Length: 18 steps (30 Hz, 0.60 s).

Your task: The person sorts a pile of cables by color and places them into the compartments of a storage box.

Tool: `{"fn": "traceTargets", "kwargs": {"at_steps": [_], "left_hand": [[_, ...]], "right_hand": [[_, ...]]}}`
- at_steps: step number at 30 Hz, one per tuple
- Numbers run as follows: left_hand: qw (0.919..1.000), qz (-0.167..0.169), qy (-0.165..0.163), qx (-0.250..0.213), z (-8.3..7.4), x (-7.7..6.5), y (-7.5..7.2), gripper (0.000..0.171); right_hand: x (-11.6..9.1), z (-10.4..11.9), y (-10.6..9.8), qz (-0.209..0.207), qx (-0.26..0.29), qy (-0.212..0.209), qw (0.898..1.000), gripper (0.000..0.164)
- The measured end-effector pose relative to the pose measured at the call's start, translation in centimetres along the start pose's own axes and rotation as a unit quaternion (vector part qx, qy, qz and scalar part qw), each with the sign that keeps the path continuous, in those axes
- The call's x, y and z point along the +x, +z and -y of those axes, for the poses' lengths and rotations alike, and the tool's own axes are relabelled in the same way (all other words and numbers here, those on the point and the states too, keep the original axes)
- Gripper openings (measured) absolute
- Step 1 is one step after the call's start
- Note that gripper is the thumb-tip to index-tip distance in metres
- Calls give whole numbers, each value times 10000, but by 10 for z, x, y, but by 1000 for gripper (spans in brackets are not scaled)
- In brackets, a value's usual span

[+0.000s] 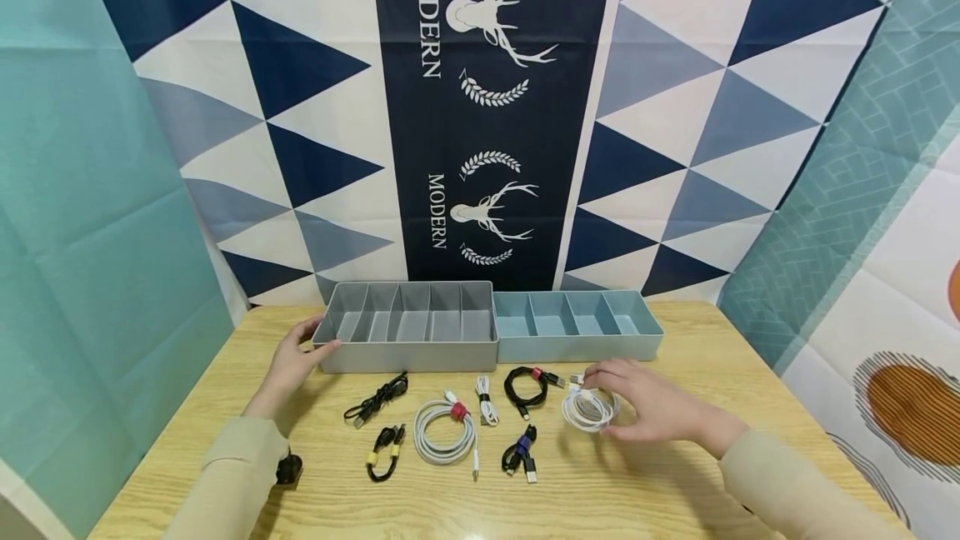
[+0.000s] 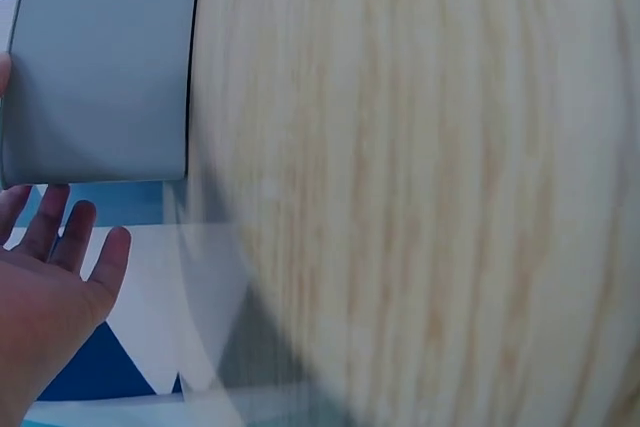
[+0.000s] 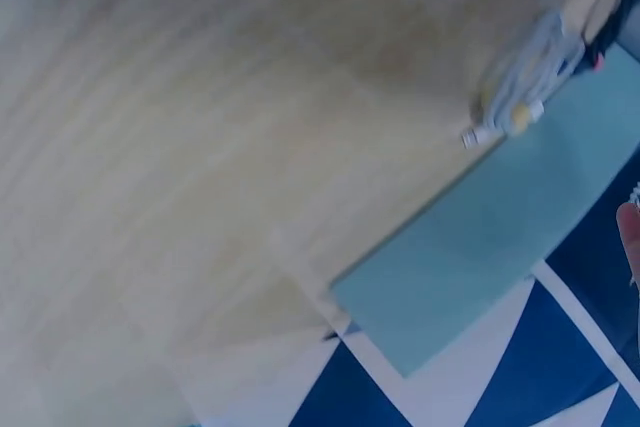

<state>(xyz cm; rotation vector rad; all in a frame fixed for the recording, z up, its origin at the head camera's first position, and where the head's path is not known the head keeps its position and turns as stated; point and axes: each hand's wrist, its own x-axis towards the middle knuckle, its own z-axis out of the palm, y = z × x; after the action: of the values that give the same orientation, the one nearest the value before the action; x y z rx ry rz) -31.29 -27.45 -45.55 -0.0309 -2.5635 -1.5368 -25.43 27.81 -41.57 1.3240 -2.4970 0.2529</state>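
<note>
My left hand is at the left end of the grey divided box. Its thumb lies at the box's front corner, while the other fingers spread loosely beside the end wall. In the left wrist view these fingers look fairly straight. Over a coiled white cable on the table hovers my right hand, fingers and thumb spread around its right side. Whether they touch it is unclear. The right wrist view shows that white coil and only a fingertip at the edge.
A light blue divided box adjoins the grey one. In front lie a black cable with a red tie, a thick pale coil, a small white cable and several black cables. A black object sits by the left sleeve.
</note>
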Motion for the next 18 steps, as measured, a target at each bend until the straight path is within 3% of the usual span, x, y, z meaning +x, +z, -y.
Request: {"fn": "traceTargets", "kwargs": {"at_steps": [18], "left_hand": [[9990, 177, -156, 383, -11, 0, -2, 81]], "right_hand": [[-1, -25, -29, -290, -566, 197, 9978, 53]]}}
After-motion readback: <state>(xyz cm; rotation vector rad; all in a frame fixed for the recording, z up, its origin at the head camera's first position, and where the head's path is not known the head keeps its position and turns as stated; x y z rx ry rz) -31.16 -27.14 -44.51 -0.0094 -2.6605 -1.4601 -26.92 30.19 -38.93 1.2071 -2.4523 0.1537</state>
